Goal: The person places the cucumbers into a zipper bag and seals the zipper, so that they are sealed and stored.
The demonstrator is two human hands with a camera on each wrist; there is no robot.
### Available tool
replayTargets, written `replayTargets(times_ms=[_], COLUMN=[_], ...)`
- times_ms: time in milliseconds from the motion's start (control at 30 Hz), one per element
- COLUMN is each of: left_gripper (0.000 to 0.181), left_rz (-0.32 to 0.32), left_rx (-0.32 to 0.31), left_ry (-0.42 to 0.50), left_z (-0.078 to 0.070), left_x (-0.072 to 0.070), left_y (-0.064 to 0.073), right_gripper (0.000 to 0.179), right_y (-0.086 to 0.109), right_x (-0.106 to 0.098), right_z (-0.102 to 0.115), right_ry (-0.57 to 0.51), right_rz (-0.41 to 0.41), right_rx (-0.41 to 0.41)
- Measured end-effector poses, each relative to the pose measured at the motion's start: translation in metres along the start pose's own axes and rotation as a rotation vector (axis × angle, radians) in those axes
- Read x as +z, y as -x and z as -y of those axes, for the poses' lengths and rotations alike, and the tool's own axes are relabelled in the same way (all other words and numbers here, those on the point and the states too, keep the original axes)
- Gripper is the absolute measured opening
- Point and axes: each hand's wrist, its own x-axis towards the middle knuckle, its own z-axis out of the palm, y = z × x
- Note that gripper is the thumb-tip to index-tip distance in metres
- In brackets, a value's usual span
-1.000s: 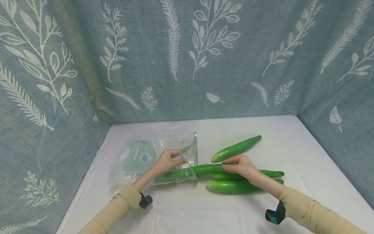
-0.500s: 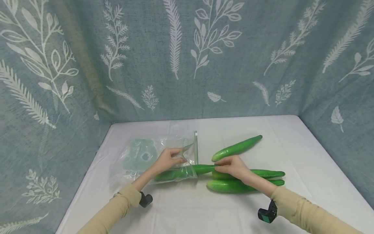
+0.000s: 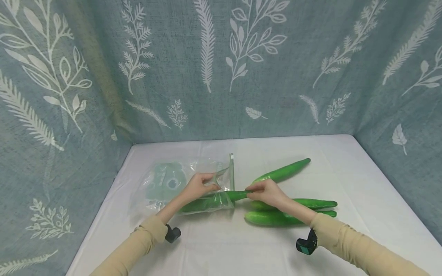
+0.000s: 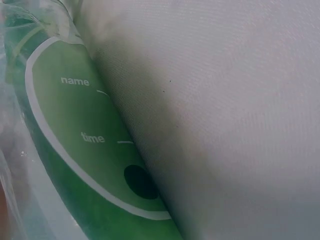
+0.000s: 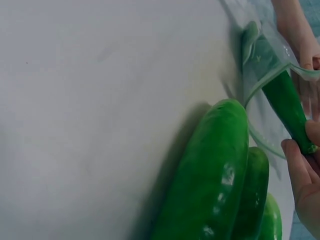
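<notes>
A clear zip bag (image 3: 232, 168) with a pale green print lies on the left of the table, its mouth facing right. My left hand (image 3: 197, 189) pinches the upper layer at the mouth and holds it raised. Most of one cucumber (image 3: 238, 196) lies inside the bag, its narrow end still outside. My right hand (image 3: 267, 193) pinches that stem end, which the right wrist view shows between thumb and fingers (image 5: 296, 170). Close up in the left wrist view, the bag's printed film (image 4: 75, 110) reads "name" and "time" over green.
Two cucumbers lie side by side, one farther (image 3: 315, 204) and one nearer (image 3: 267, 218), beneath and in front of my right forearm. Another cucumber (image 3: 286, 171) lies slanted behind my right hand. A patterned curtain (image 3: 221, 76) surrounds the white table (image 3: 221, 249).
My right hand has moved left, sliding the cucumber deeper into the bag. My left hand keeps its hold on the mouth, nearly still.
</notes>
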Motion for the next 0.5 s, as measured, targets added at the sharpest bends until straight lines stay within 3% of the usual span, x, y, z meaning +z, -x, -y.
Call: replayTargets(times_ms=[233,500], left_gripper=[0.049,0.047], left_rz=[0.01,0.007], left_rx=[-0.004,-0.015], left_ry=[0.007,0.016], left_z=[-0.001,-0.006], left_x=[-0.001,-0.001], left_y=[0.0,0.001], right_gripper=[0.027,0.026], right_y=[-0.007,-0.016], right_x=[0.001,0.01], right_z=[0.0,0.002], right_ry=[0.011,0.067], right_rz=[0.016,0.029], right_rx=[0.005,-0.052])
